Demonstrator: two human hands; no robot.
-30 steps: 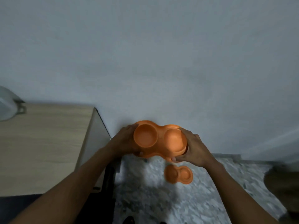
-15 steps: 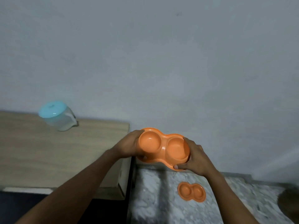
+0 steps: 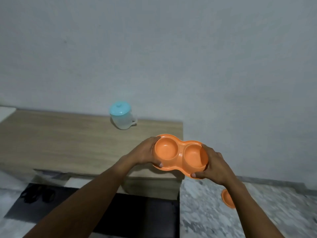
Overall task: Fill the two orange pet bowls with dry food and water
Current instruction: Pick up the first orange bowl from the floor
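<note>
I hold an orange double pet bowl [image 3: 180, 154] in the air over the right end of a wooden table [image 3: 68, 141]. My left hand [image 3: 145, 150] grips its left end, thumb on the near rim. My right hand [image 3: 214, 164] grips its right end. Both cups look empty. A second orange double bowl [image 3: 227, 198] lies on the speckled floor below, mostly hidden behind my right forearm. A translucent jug with a light blue lid [image 3: 121, 117] stands at the back of the table.
A grey wall [image 3: 171, 57] rises straight behind the table. Speckled stone floor [image 3: 205, 212] spreads to the right of it. A dark mat [image 3: 120, 212] lies under the table's front, with dark footwear [image 3: 36, 194] at the left.
The view has swung left, so the table and jug sit nearer the middle. The held bowl has moved from beside the table to above its right end. The floor bowl is now largely hidden.
</note>
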